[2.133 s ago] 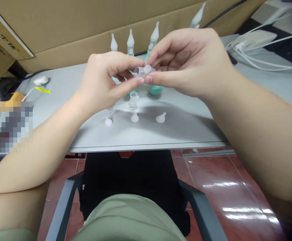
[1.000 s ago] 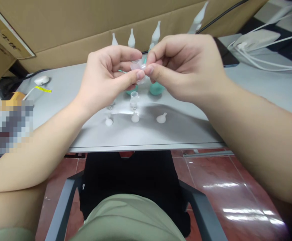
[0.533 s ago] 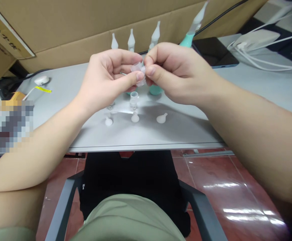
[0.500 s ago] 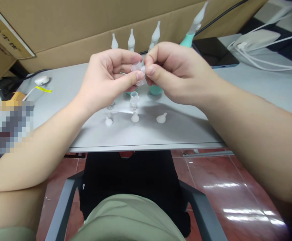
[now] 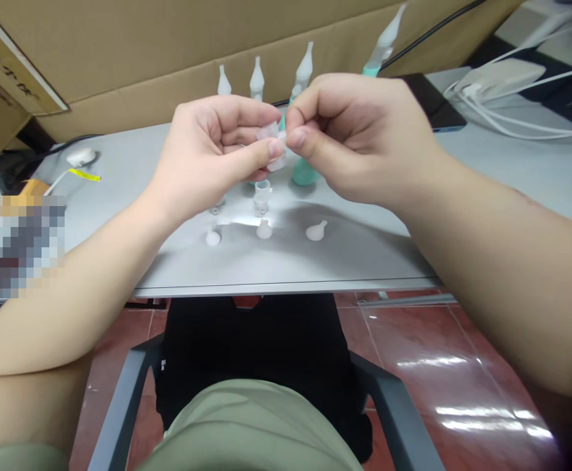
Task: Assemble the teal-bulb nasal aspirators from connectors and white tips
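My left hand is closed around a small clear plastic piece, thumb on its near side. The fingertips of my right hand pinch at the piece's right side, on something too small to make out. Below my hands, a clear plastic connector stands on the grey table. Nearer the edge lie three small white caps. Behind my hands rise several white-tipped bottles with green bodies, partly hidden by my fingers.
A dark tablet lies at the back right beside white cables. Cardboard stands along the back. At the left are a white plug-like object and a yellow tag.
My right hand has shifted slightly up and right, with its fingertips a little away from the clear piece's body. My left hand has hardly moved.
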{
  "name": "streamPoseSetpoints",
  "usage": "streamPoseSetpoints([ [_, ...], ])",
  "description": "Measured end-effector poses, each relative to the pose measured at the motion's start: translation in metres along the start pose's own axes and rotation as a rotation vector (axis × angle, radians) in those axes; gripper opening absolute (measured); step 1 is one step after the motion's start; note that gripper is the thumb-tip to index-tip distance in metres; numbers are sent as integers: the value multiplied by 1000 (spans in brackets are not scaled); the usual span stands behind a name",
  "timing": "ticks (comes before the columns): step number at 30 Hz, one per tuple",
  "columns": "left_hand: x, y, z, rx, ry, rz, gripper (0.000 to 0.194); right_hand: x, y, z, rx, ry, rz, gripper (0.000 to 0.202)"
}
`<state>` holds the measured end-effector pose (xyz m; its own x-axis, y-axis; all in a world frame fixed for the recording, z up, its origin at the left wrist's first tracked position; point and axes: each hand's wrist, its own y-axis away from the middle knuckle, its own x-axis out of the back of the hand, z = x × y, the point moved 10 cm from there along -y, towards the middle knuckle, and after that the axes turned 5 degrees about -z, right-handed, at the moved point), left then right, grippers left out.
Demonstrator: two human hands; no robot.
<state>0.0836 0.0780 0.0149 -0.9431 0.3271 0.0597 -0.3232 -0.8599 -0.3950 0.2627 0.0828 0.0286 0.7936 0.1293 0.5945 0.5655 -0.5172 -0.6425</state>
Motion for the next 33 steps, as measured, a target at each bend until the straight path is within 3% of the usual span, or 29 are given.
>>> streamPoseSetpoints([
  [5,-2,-1,-2,9,-14,-7,22,-9,-1,4,-41,-51,-105,50],
  [12,-4,0,0,-5,-66,-3,17,-11,-3,10,-97,-133,-113,51],
  [18,-9,0,3,-5,-61,-20,26,-16,-5,9,-87,-273,-158,50],
  [23,-5,0,0,4,-39,14,24,-10,-7,9,-100,-421,-82,44],
  [28,-2,0,0,6,-37,26,24,5,-7,2,-86,-382,25,44],
  [33,-3,-1,-9,23,-109,-22,31,1,-7,4,-106,-417,-28,39],
])
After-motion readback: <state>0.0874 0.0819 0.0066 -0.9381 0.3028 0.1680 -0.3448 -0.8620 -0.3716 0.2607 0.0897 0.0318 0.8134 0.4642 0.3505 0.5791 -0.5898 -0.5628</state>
